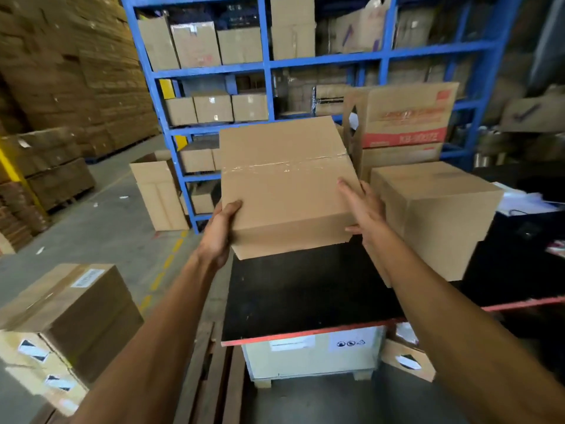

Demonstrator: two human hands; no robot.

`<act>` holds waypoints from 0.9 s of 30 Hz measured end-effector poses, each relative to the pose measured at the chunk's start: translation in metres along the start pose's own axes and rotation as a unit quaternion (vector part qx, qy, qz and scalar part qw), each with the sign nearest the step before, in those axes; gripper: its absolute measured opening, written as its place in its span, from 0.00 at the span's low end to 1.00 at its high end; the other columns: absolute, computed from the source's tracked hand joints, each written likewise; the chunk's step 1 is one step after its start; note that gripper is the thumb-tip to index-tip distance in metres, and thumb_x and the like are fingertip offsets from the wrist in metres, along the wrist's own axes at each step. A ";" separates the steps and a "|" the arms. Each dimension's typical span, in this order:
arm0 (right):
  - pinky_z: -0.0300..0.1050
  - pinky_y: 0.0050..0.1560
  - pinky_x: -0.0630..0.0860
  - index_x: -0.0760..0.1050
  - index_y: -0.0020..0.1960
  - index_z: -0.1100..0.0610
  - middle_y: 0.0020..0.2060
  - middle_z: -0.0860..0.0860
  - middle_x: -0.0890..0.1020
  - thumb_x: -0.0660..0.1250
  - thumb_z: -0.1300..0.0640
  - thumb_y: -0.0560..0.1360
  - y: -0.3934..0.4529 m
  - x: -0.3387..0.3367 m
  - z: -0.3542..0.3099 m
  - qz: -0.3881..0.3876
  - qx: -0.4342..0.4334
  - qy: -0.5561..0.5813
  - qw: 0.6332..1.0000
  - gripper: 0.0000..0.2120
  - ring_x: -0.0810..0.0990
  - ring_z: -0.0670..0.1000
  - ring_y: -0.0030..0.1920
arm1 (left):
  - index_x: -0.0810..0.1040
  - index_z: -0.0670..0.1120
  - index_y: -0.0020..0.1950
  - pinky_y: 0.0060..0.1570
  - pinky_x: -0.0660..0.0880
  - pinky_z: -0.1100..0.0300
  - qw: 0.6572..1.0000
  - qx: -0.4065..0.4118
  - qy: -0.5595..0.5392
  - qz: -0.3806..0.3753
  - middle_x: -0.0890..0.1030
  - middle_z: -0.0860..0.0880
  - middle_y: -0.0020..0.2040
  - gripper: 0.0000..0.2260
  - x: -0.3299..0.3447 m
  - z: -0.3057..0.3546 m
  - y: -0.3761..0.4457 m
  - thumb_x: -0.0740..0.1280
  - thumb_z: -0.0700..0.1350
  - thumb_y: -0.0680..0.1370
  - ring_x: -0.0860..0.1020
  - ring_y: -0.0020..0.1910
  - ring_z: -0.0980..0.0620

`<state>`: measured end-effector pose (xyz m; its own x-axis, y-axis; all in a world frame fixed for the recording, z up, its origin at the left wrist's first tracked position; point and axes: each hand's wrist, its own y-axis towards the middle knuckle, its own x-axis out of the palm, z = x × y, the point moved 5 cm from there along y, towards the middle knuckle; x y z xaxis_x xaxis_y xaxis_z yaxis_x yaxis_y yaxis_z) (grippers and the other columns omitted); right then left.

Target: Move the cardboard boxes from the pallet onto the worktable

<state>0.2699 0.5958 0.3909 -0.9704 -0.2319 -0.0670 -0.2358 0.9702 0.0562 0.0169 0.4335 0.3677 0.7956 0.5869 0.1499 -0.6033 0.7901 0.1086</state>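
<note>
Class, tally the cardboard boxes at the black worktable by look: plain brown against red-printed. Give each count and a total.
Plain brown boxes: 2, the taped box held between the left hand and right hand over the worktable, and the plain box to its right.
Red-printed boxes: 1, the red-printed box behind them.
Total: 3

Both arms are stretched forward.
The left hand (pixel 218 229) is curled with its thumb hooked on top; the right hand (pixel 363 206) is held flat, fingers straight.
</note>
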 end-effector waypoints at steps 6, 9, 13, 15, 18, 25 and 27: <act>0.60 0.51 0.82 0.73 0.69 0.47 0.54 0.47 0.72 0.66 0.42 0.77 0.035 -0.107 -0.022 0.084 -0.021 0.023 0.996 0.22 0.72 0.53 0.55 | 0.77 0.47 0.67 0.53 0.74 0.56 1.000 0.005 -0.004 -0.019 0.83 0.48 0.60 0.17 0.124 0.022 0.010 0.63 0.50 0.80 0.79 0.57 0.50; 0.57 0.51 0.82 0.76 0.60 0.46 0.52 0.48 0.77 0.65 0.42 0.77 0.067 -0.166 -0.027 0.106 -0.038 0.037 0.993 0.15 0.76 0.54 0.54 | 0.80 0.51 0.56 0.52 0.70 0.55 1.000 -0.001 -0.013 -0.023 0.85 0.53 0.52 0.10 0.191 0.024 0.026 0.63 0.51 0.79 0.78 0.54 0.51; 0.56 0.56 0.79 0.80 0.57 0.46 0.52 0.50 0.82 0.64 0.35 0.69 0.118 -0.244 -0.034 0.142 -0.074 0.049 0.986 0.23 0.79 0.55 0.53 | 0.80 0.52 0.47 0.40 0.69 0.58 0.999 -0.008 -0.034 -0.028 0.84 0.57 0.36 0.10 0.283 0.020 0.043 0.62 0.54 0.79 0.78 0.39 0.57; 0.50 0.49 0.78 0.80 0.57 0.48 0.50 0.50 0.81 0.64 0.37 0.72 0.140 -0.280 -0.036 0.131 -0.085 0.054 0.986 0.21 0.79 0.53 0.50 | 0.79 0.52 0.45 0.38 0.69 0.59 0.999 -0.010 -0.039 -0.029 0.83 0.58 0.32 0.10 0.329 0.012 0.047 0.60 0.53 0.80 0.78 0.33 0.58; 0.44 0.42 0.72 0.79 0.59 0.51 0.50 0.50 0.80 0.64 0.42 0.78 0.176 -0.326 -0.031 0.103 -0.092 0.049 0.989 0.16 0.77 0.48 0.47 | 0.80 0.51 0.44 0.39 0.69 0.58 0.998 -0.012 -0.053 -0.035 0.83 0.57 0.34 0.11 0.387 -0.003 0.058 0.60 0.53 0.80 0.77 0.36 0.56; 0.51 0.56 0.76 0.76 0.63 0.46 0.56 0.50 0.79 0.64 0.37 0.78 0.247 -0.395 -0.005 0.087 -0.083 0.065 0.991 0.19 0.78 0.50 0.53 | 0.83 0.51 0.50 0.48 0.73 0.56 0.998 -0.013 -0.043 -0.046 0.86 0.55 0.42 0.14 0.477 -0.023 0.084 0.61 0.57 0.80 0.81 0.47 0.55; 0.55 0.61 0.76 0.76 0.64 0.45 0.58 0.49 0.79 0.64 0.35 0.76 0.264 -0.404 0.007 0.076 -0.074 0.063 0.992 0.22 0.77 0.51 0.56 | 0.82 0.51 0.50 0.47 0.73 0.57 0.998 -0.009 -0.033 -0.043 0.87 0.56 0.41 0.13 0.491 -0.025 0.095 0.61 0.56 0.81 0.81 0.45 0.56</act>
<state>0.6002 0.9458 0.4254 -0.9920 -0.0998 0.0779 -0.0823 0.9758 0.2025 0.3514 0.8010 0.4273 0.8390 0.5040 0.2050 -0.5310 0.8405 0.1071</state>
